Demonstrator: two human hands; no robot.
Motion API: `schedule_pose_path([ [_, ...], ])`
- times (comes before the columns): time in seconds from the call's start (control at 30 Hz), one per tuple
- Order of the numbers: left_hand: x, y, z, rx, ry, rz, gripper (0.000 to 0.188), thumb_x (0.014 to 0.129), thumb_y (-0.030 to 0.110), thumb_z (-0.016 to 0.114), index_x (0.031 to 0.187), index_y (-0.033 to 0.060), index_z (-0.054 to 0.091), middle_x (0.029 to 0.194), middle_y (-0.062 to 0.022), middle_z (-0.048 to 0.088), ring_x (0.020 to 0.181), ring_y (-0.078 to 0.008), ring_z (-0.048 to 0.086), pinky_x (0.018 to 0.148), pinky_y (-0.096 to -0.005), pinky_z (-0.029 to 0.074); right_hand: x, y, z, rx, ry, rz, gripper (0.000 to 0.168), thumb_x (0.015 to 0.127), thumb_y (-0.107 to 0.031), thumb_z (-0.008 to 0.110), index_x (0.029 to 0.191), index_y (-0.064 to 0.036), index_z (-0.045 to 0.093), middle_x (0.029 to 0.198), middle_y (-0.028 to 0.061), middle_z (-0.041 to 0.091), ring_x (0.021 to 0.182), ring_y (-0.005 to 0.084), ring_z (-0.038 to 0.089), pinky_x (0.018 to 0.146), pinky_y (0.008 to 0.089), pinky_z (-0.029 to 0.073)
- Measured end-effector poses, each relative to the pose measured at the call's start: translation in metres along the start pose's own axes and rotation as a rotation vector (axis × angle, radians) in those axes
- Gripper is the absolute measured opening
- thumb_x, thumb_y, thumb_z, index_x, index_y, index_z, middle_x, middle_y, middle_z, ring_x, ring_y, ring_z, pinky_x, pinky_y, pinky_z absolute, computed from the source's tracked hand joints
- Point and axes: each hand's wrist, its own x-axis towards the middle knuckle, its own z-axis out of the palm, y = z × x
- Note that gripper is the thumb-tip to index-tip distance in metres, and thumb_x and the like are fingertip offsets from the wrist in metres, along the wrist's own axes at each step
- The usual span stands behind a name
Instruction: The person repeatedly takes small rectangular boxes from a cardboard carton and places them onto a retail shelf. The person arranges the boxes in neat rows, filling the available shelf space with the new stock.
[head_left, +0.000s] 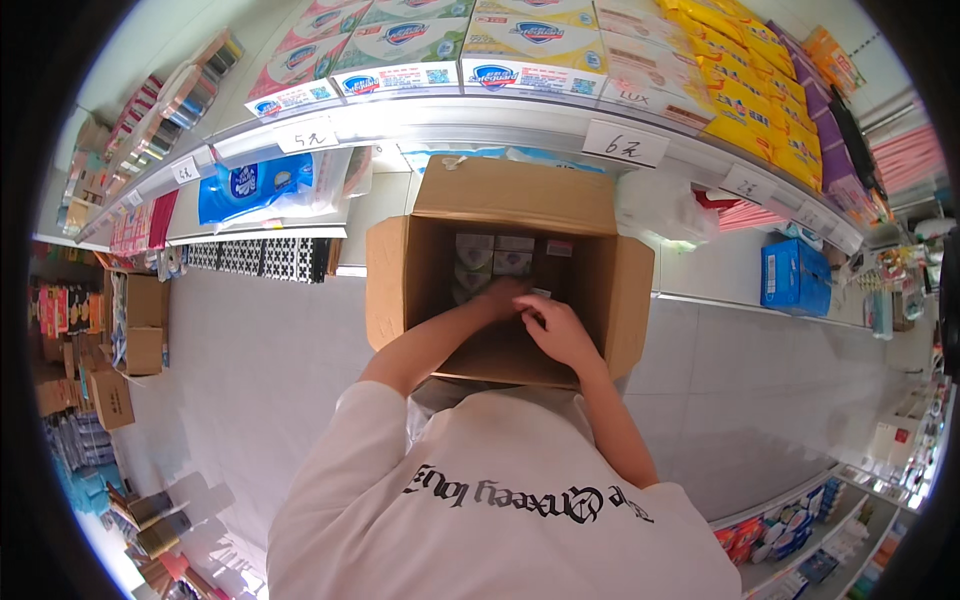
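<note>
An open cardboard box (517, 187) stands on the floor against my body, its flaps folded outward. Several small soap boxes (513, 262) are stacked against its far inner wall, toward the left. My left hand (504, 298) reaches down inside, blurred and in shadow, close to the lower soap boxes; its fingers are mostly hidden. Over the right half of the opening, my right hand (559, 326) has its fingers curled toward my left hand. A small pale item (541, 293) shows just beyond the right fingertips; whether either hand grips anything is unclear.
Ahead, a shelf edge (450, 112) overhangs, carrying Safeguard soap packs (532, 45), LUX packs (652, 82) and yellow packets (735, 97). Blue wipes (255, 187) lie on the lower shelf at left, a blue carton (795, 277) at right. Another stocked shelf (810, 532) stands behind, lower right.
</note>
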Motion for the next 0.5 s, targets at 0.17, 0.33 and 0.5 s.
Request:
schedule_pose_path([
  [0.17,-0.002,0.013,-0.05,0.075,0.327,0.287,0.02,0.084,0.019,0.064,0.1,0.0077,0.066,0.093,-0.0184,0.069,0.091,-0.0399,0.068,0.072,-0.0469,0.055,0.012,-0.013,-0.011,0.174,0.326,-0.123,0.025,0.09,0.003,0.058,0.115,0.0,0.063,0.103,0.0133,0.071,0.094,0.0207,0.07,0.084,0.0318,0.054],
  [0.33,0.001,0.008,-0.048,0.377,-0.21,-0.163,0.034,0.083,0.011,0.066,0.117,0.0081,0.065,0.112,-0.0142,0.07,0.101,-0.0338,0.069,0.083,-0.0488,0.055,0.012,0.001,-0.015,0.169,0.333,-0.034,0.029,0.088,0.006,0.054,0.115,0.0,0.063,0.103,0.0129,0.071,0.092,0.0206,0.069,0.083,0.0317,0.055],
  [0.5,0.014,-0.039,0.019,0.084,-0.391,-0.269,0.047,0.082,0.012,0.067,0.129,0.0123,0.061,0.124,-0.0159,0.066,0.114,-0.0345,0.064,0.094,-0.0474,0.051,0.009,0.019,0.003,0.051,0.254,0.036,0.031,0.09,0.009,0.05,0.117,-0.001,0.063,0.109,0.0133,0.07,0.096,0.0215,0.069,0.084,0.0314,0.054],
])
